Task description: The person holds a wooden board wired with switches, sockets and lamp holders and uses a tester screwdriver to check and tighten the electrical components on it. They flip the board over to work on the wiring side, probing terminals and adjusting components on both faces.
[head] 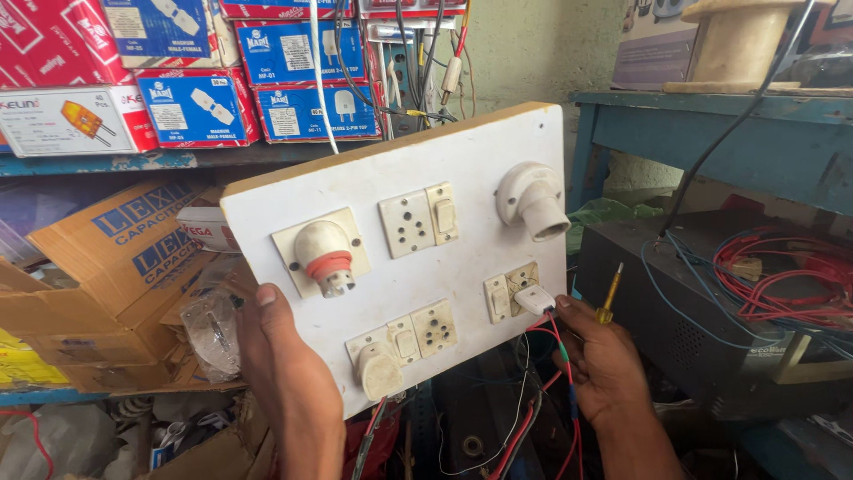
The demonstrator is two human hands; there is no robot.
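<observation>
Two bare hands steady a glossy white switchboard (462, 169): left hand (289, 373) clasps its near edge, right hand (604, 360) pinches a smooth white plug (534, 300) and yellow-handled screwdriver (609, 298).

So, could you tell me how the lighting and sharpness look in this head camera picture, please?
Head view: soft, even daylight on the white board, no harsh glare. The board, left hand and right hand are sharp. Under the board it is dim, and the frame edges bend slightly from the wide lens.
</observation>
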